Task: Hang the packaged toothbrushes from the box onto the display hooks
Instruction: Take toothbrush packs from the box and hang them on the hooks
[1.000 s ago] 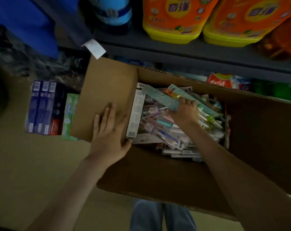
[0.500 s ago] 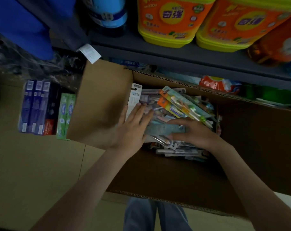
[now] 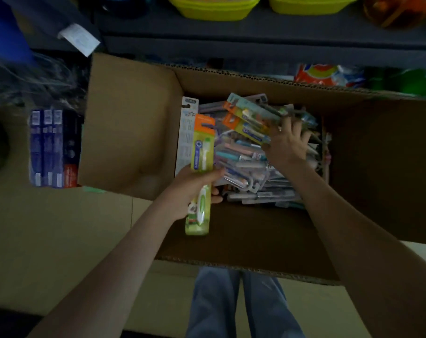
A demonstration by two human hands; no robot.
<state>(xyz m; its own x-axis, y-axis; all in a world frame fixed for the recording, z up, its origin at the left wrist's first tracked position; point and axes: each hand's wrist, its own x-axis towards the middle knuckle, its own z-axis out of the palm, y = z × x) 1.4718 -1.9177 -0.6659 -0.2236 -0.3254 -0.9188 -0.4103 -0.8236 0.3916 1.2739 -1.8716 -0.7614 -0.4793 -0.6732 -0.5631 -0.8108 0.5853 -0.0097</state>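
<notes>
Left hand (image 3: 192, 191): fingers grip one green pack (image 3: 202, 152) at the box's (image 3: 134, 123) left side.
Risk: right hand (image 3: 288, 145) fingers only pinch fanned packs (image 3: 251, 120); they may spill.

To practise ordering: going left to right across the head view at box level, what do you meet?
Blue boxes, cardboard flap, white pack, green toothbrush pack in the left hand, right hand gripping orange-topped packs.
</notes>
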